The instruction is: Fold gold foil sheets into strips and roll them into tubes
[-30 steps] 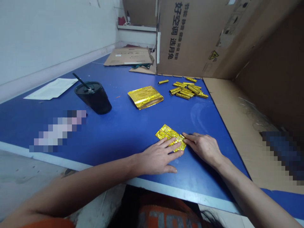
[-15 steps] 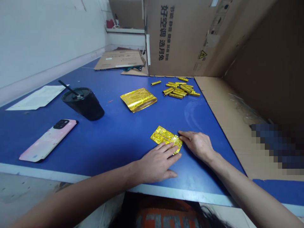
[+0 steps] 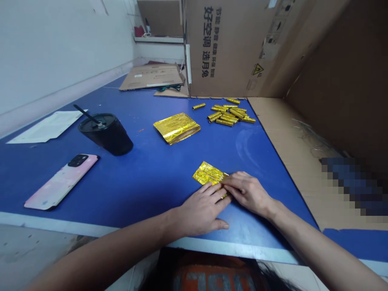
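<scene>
A small sheet of gold foil paper (image 3: 209, 173) lies on the blue table, with a crease line across it. My left hand (image 3: 201, 210) rests flat with its fingers spread, the fingertips on the sheet's near edge. From the right, my right hand (image 3: 250, 192) reaches over the sheet's right end, thumb and fingers closed together on it and hiding that end. Farther back lies a stack of gold foil sheets (image 3: 177, 127). Beyond it to the right is a loose pile of rolled gold foil tubes (image 3: 232, 115), with a single tube (image 3: 199, 106) lying apart.
On the left stand a black cup (image 3: 106, 135) with a straw, a phone in a pink and white case (image 3: 62, 182) and a white paper (image 3: 45, 127). Flattened cardboard (image 3: 153, 76) lies at the back. A large cardboard box (image 3: 230, 52) borders the table's back and right.
My right hand has moved left from the sheet's right edge onto the sheet, its fingers now more curled. My left hand has hardly moved.
</scene>
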Motion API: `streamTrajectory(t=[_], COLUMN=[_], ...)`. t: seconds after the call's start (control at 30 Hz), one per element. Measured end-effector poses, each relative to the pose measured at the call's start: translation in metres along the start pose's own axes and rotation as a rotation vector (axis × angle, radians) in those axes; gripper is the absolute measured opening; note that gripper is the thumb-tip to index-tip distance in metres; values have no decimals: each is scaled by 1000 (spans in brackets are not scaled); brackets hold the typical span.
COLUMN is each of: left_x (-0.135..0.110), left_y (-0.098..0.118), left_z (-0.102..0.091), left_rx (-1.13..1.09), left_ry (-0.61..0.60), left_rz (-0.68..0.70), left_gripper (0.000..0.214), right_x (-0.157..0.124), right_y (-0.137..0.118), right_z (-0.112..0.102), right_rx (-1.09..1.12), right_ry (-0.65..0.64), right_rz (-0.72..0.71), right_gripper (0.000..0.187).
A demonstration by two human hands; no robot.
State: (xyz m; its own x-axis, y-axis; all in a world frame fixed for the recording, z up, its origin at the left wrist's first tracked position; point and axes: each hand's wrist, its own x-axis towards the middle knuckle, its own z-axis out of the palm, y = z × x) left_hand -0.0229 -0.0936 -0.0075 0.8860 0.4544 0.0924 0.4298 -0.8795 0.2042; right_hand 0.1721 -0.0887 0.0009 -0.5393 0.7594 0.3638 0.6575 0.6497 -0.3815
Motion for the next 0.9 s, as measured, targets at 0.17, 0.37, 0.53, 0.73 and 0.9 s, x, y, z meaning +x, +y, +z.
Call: streamTrajectory(t=[0.17, 0.37, 0.53, 0.73, 0.9], left_x=[-2, -13, -19, -20, -22], left_y=[1, 9, 15, 17, 14], left_z=[2, 6, 5, 4, 5], left_rx=[-1, 19, 20, 27, 10], left_ry=[-18, -34, -27, -18, 13], left_rz=[8, 35, 21, -11, -31], left_gripper=[68, 71, 69, 64, 61], right_x=[2, 2, 4, 6, 5], right_y=[4, 6, 6, 12, 13], right_z=[6, 6, 7, 6, 3], right_rx=[-57, -81, -85, -215, -311], right_ry=[-43, -60, -67, -89, -102], right_rz=[41, 64, 38, 100, 129], right_gripper=[21, 21, 22, 25, 25])
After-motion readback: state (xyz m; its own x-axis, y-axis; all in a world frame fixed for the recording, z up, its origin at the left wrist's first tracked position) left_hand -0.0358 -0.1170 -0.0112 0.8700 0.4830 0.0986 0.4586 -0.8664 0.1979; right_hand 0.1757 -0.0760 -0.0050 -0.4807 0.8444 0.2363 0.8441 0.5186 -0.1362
